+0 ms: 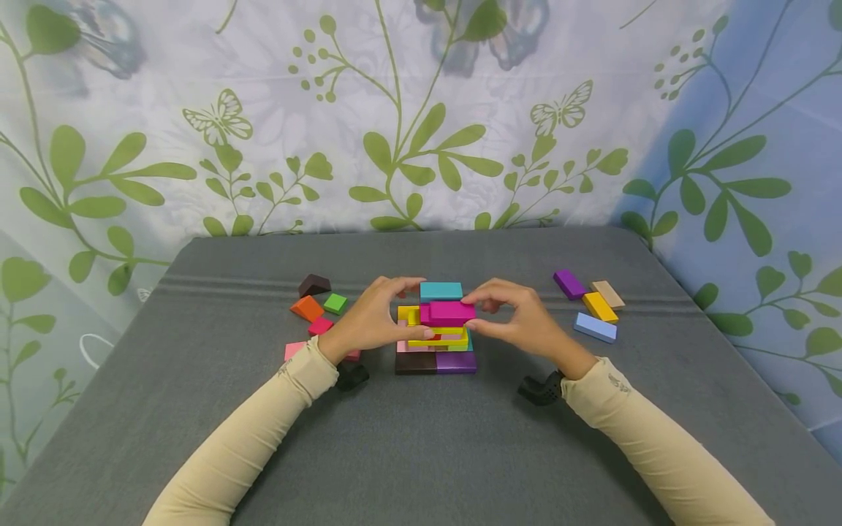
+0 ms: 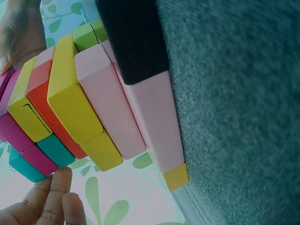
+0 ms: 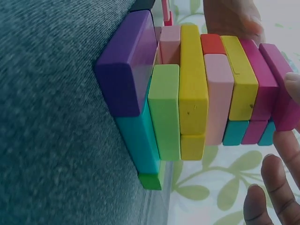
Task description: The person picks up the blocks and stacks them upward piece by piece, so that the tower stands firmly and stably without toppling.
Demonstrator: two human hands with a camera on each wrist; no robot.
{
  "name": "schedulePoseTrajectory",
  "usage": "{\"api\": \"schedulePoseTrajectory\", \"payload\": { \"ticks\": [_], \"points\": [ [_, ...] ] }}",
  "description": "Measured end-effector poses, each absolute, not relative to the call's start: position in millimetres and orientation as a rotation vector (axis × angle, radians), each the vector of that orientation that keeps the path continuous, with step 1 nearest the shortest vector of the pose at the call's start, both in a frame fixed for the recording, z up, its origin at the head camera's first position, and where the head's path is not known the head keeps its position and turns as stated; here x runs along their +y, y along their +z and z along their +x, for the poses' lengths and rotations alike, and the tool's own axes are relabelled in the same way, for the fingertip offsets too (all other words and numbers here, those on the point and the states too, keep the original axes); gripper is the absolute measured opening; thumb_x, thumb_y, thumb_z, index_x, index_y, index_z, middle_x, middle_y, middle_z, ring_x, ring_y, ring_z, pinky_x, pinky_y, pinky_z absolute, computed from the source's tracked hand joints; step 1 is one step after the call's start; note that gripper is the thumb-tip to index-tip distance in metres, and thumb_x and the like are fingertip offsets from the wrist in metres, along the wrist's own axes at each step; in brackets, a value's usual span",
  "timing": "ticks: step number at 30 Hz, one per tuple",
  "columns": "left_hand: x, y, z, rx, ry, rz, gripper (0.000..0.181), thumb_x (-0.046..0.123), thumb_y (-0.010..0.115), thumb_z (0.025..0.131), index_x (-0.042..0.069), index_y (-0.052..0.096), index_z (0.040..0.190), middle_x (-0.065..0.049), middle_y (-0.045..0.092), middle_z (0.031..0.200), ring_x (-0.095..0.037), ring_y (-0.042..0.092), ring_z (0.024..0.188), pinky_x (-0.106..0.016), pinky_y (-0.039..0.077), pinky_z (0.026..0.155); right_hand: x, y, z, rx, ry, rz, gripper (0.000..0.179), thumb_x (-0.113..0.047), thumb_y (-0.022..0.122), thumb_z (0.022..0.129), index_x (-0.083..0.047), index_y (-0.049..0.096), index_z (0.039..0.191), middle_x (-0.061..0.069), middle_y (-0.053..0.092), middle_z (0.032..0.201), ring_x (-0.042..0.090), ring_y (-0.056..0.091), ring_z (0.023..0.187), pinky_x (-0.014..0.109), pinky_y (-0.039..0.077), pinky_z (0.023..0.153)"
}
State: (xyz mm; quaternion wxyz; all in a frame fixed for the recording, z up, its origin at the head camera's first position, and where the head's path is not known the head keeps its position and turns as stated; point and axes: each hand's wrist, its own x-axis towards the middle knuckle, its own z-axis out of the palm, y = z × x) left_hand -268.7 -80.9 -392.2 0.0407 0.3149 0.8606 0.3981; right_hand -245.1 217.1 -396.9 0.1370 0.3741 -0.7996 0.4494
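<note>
In the head view a tower of colored blocks [image 1: 447, 341] stands between both hands, with dark brown and purple blocks at its base. My right hand [image 1: 516, 314] pinches a magenta block [image 1: 454, 314] at its right end, thumb in front, fingers behind. The same magenta block [image 3: 277, 86] lies at the top of the front column in the right wrist view. My left hand [image 1: 371, 314] is around the tower's left side, its thumb extended across the front. Its fingertips [image 2: 61, 178] are right at the rear teal and magenta blocks in the left wrist view. A teal block [image 1: 441, 291] tops the back.
Left of the tower lie loose blocks: dark brown [image 1: 314, 284], orange [image 1: 307, 308], green [image 1: 335, 303], red [image 1: 320, 325] and pink [image 1: 293, 351]. On the right are purple [image 1: 569, 284], tan [image 1: 608, 294], yellow [image 1: 600, 307] and light blue [image 1: 595, 327] blocks. A floral curtain [image 1: 408, 117] hangs behind the grey table [image 1: 421, 453].
</note>
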Motion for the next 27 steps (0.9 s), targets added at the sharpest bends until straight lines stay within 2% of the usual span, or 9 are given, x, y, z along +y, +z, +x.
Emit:
{"api": "schedulePoseTrajectory", "payload": {
  "ticks": [4, 8, 12, 21, 27],
  "points": [
    [-81, -392, -268, 2.634, 1.230, 0.983, 0.083, 0.036, 0.090, 0.088, 0.004, 0.055, 0.156, -0.013, 0.065, 0.143, -0.031, 0.051, 0.126, -0.053, 0.049, 0.100, 211, -398, -248, -2.288, 1.283, 1.086, 0.038, 0.011, 0.089, 0.080, -0.003, 0.081, 0.114, 0.005, 0.072, 0.100, 0.025, 0.058, 0.079, 0.032, 0.051, 0.073],
    [-81, -392, -268, 2.635, 1.235, 0.992, 0.079, 0.036, 0.088, 0.090, 0.005, 0.057, 0.155, -0.012, 0.066, 0.140, -0.030, 0.052, 0.123, -0.052, 0.048, 0.098, 206, -397, -247, -2.314, 1.273, 1.056, 0.035, 0.008, 0.090, 0.081, -0.003, 0.082, 0.114, 0.003, 0.069, 0.097, 0.027, 0.055, 0.075, 0.036, 0.051, 0.070],
    [-82, -392, -269, 2.635, 1.232, 0.989, 0.077, 0.037, 0.087, 0.091, 0.005, 0.058, 0.155, -0.011, 0.065, 0.138, -0.030, 0.052, 0.123, -0.053, 0.049, 0.098, 203, -394, -246, -2.345, 1.278, 1.018, 0.032, 0.005, 0.090, 0.083, -0.003, 0.082, 0.114, 0.001, 0.067, 0.095, 0.031, 0.054, 0.074, 0.033, 0.049, 0.069],
    [-82, -392, -270, 2.618, 1.243, 1.001, 0.074, 0.035, 0.085, 0.093, 0.004, 0.058, 0.154, -0.012, 0.065, 0.140, -0.030, 0.052, 0.123, -0.055, 0.049, 0.099, 200, -391, -245, -2.362, 1.302, 0.997, 0.031, 0.006, 0.089, 0.083, -0.002, 0.082, 0.113, 0.001, 0.066, 0.095, 0.026, 0.054, 0.073, 0.031, 0.047, 0.069],
    [-83, -392, -270, 2.597, 1.261, 1.006, 0.072, 0.033, 0.084, 0.094, 0.003, 0.057, 0.154, -0.012, 0.065, 0.140, -0.031, 0.051, 0.123, -0.058, 0.049, 0.100, 203, -392, -245, -2.349, 1.302, 1.027, 0.033, 0.008, 0.089, 0.083, -0.002, 0.081, 0.113, 0.001, 0.066, 0.094, 0.028, 0.054, 0.072, 0.038, 0.050, 0.068]
  ]
}}
